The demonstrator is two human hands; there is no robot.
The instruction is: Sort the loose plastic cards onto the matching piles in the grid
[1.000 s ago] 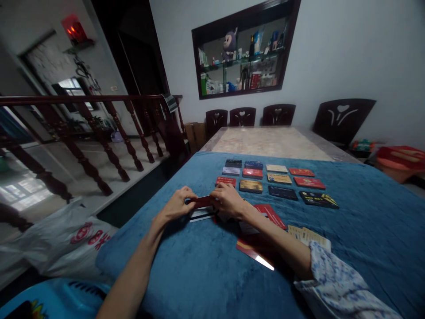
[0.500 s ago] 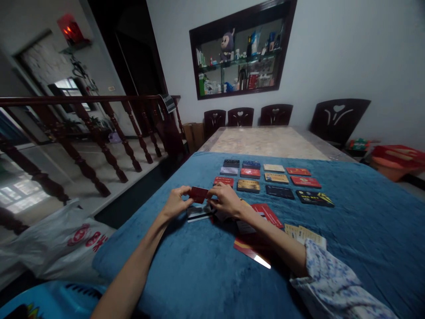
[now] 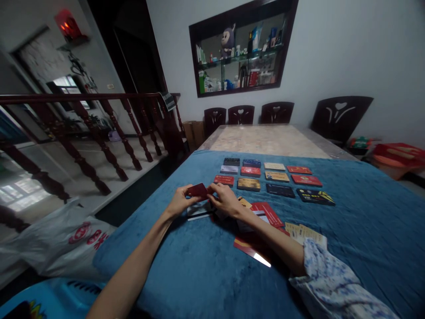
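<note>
Blue cloth [image 3: 186,274] below. Left hand [image 3: 178,201] pinches red card [image 3: 198,190] by left end; right hand [image 3: 227,200] at right end, grip unclear. Card between hands, long axis running left to right, near striped card [image 3: 198,215].

It was a home's dining area: chairs [image 3: 353,114] stood by a long surface [image 3: 265,138], a plush toy [image 3: 227,43] sat in a wall shelf [image 3: 239,91], and a wooden railing [image 3: 83,97] ran alongside.

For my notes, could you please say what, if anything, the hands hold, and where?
Dark red card: left hand at its left end, right hand at its right.
</note>
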